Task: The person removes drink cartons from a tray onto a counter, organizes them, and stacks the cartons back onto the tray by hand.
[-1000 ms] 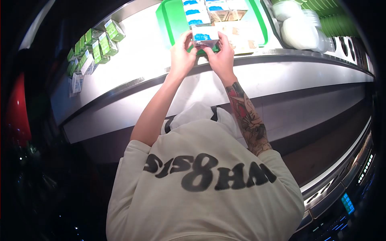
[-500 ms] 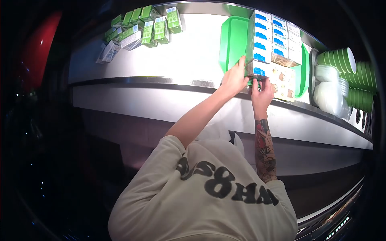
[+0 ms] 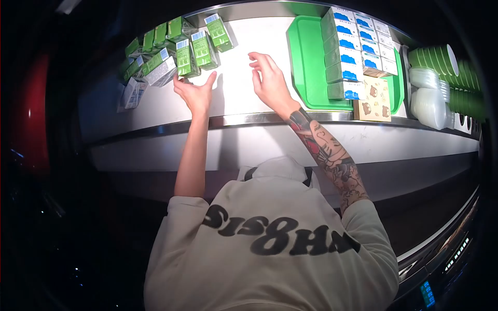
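My left hand [image 3: 196, 97] is just in front of a green-and-white carton [image 3: 185, 59], thumb and fingers spread. Whether its fingertips touch the carton I cannot tell. Beside that carton stand two more green cartons [image 3: 204, 50], and several others are grouped behind and to the left. My right hand [image 3: 271, 85] hovers over the white counter [image 3: 249, 36], fingers apart and holding nothing. To its right lies a green tray [image 3: 310, 62] bearing rows of white-and-blue cartons [image 3: 342, 54] and a cream box with bear drawings [image 3: 374, 101].
Stacked green cups [image 3: 434, 62] and clear plastic containers [image 3: 428, 106] stand at the right end of the counter. A metal edge [image 3: 244, 119] runs along the counter's front. A white-and-blue carton [image 3: 136, 92] leans at the left end of the green group.
Both hands have left the white-and-blue cartons on the tray and moved left. My left hand has reached the green cartons, and my right hand is over the counter between the groups.
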The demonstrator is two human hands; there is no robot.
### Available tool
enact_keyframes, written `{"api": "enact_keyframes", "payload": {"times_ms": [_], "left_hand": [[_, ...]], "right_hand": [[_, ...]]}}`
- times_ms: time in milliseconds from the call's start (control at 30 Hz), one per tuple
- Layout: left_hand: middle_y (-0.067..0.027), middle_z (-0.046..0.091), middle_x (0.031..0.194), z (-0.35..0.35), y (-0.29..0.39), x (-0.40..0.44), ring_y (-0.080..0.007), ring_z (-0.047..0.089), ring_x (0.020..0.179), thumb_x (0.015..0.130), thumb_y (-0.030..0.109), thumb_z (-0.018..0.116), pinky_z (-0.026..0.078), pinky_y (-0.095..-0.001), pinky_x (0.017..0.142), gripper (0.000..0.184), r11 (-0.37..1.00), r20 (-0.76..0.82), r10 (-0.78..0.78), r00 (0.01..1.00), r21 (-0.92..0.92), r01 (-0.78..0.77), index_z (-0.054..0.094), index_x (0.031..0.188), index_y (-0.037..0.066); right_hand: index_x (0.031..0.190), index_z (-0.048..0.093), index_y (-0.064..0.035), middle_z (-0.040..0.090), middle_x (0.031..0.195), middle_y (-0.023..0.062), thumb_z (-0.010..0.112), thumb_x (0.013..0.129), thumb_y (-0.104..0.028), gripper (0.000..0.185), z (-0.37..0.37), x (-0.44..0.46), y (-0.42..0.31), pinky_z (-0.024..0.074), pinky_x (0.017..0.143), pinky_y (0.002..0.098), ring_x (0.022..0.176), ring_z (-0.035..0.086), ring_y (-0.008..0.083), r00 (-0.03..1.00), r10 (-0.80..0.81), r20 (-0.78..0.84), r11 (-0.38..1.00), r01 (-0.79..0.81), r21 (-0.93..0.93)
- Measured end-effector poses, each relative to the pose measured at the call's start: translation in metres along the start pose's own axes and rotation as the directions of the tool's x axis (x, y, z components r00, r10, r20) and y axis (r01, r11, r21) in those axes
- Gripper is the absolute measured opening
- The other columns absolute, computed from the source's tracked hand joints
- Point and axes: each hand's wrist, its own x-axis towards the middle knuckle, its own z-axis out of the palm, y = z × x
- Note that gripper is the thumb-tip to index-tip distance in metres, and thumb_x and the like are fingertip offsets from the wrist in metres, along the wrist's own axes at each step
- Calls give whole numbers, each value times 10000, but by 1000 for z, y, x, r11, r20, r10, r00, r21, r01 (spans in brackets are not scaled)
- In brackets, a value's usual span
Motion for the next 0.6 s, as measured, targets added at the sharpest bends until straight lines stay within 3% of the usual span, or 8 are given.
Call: {"api": "enact_keyframes", "payload": {"times_ms": [33, 100, 167, 300, 400, 500, 533, 600], "left_hand": [[-295, 368, 1350, 6, -7, 2, -399, 460, 1201, 638, 399, 927, 367, -470, 1076, 1155, 1000, -4, -12, 1000, -8, 12, 247, 1407, -130], [-321, 436, 1301, 13, -8, 5, -429, 473, 1202, 606, 390, 944, 372, -481, 1060, 1144, 990, -13, 75, 997, 118, -73, 269, 1354, -151], [-327, 481, 1263, 18, -6, 7, -441, 491, 1183, 601, 386, 947, 374, -484, 1051, 1110, 981, -53, 121, 991, 162, -111, 297, 1329, -143], [-319, 564, 1180, 30, -12, 22, -436, 575, 1089, 616, 393, 942, 438, -482, 978, 1057, 994, -56, 107, 993, -17, -109, 338, 1310, -128], [-278, 591, 1183, 38, -16, 17, -397, 609, 1066, 660, 362, 930, 468, -453, 946, 974, 975, -119, 185, 975, -101, -198, 379, 1319, -96], [-237, 631, 1161, 27, -13, 19, -389, 615, 1074, 685, 304, 915, 464, -437, 957, 853, 944, -56, 93, 994, -314, -106, 458, 1322, -34], [-190, 662, 1153, 20, -10, 18, -317, 652, 1024, 741, 205, 888, 496, -391, 916, 735, 954, -37, 112, 993, -275, -118, 487, 1314, -19], [-173, 662, 1167, 12, -11, 18, -272, 653, 1026, 756, 164, 877, 500, -370, 917, 711, 877, 33, 105, 994, -474, -77, 482, 1317, -20]], "right_hand": [[1278, 525, -18, 581, 1189, 175, 536, 836, 117, 463, 12, 26, 0, 566, 833, 390, 975, 676, 304, 998, -57, -19, 996, 56, -65], [1370, 507, -117, 515, 1340, 190, 512, 796, 152, 634, 26, 73, -6, 567, 861, 418, 1070, 646, 352, 993, 16, 115, 981, 6, -192], [1430, 466, -211, 440, 1434, 197, 497, 777, 174, 758, 40, 101, 15, 565, 900, 419, 1150, 608, 373, 971, -70, 229, 924, 150, -351], [1498, 387, -340, 328, 1546, 200, 478, 751, 207, 930, 50, 119, 40, 551, 985, 412, 1287, 521, 397, 907, -68, 415, 887, 246, -392], [1515, 363, -312, 322, 1563, 194, 478, 775, 195, 904, 47, 106, 44, 552, 991, 406, 1270, 544, 381, 900, -109, 423, 910, 261, -322], [1502, 398, -283, 335, 1560, 195, 480, 823, 172, 821, 39, 86, 38, 566, 967, 399, 1221, 587, 365, 898, -54, 438, 931, 204, -303], [1496, 412, -273, 340, 1558, 196, 482, 840, 162, 790, 37, 77, 36, 571, 957, 396, 1200, 604, 360, 899, -27, 437, 939, 172, -296], [1481, 443, -238, 403, 1519, 189, 517, 858, 133, 728, 33, 61, 33, 585, 925, 385, 1148, 638, 344, 933, -43, 358, 971, 123, -205]]}}
